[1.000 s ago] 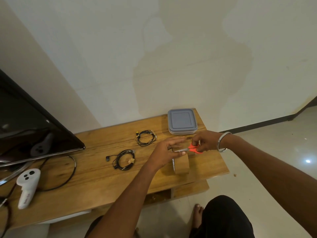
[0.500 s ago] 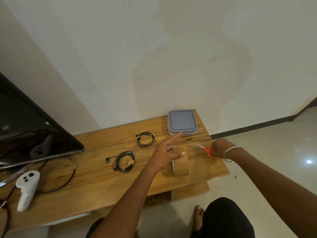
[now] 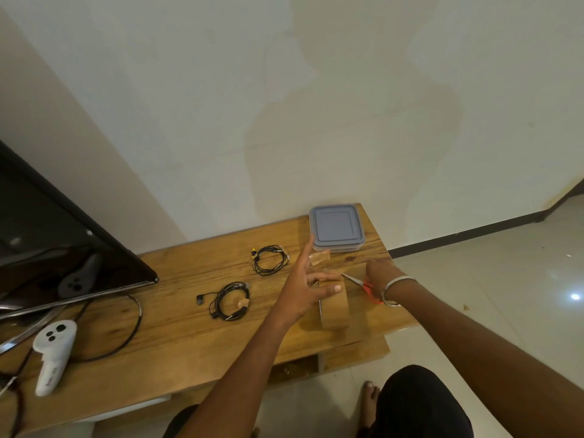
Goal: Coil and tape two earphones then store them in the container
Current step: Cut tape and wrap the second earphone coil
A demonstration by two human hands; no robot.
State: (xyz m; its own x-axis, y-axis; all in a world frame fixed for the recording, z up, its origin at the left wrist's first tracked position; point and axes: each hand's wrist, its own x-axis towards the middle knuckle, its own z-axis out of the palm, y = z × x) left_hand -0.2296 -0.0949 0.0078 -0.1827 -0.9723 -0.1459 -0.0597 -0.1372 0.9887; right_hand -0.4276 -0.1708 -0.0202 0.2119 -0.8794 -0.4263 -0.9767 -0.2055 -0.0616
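Two coiled black earphones lie on the wooden table: the nearer earphone [image 3: 232, 300] has a tab of brown tape on it, and the farther earphone [image 3: 271, 259] has a yellow tip. The grey-lidded container [image 3: 336, 229] stands closed at the back right. A brown tape roll [image 3: 335, 308] stands on edge. My left hand [image 3: 308, 284] hovers over the roll with fingers spread, and a small cut tape piece [image 3: 320, 258] seems to cling to a fingertip. My right hand [image 3: 379, 271] grips red-handled scissors [image 3: 363, 284] low on the table beside the roll.
A dark TV screen [image 3: 63, 248] leans at the left. A white controller [image 3: 55, 352] and a looping black cable [image 3: 132, 330] lie near it. The table's right edge [image 3: 398, 298] drops to a tiled floor. My knee [image 3: 417, 403] is below.
My right hand has drawn the scissors away from the tape roll, rightward and down to the table. My left hand has lifted off the roll, fingers spread, with a cut tape piece.
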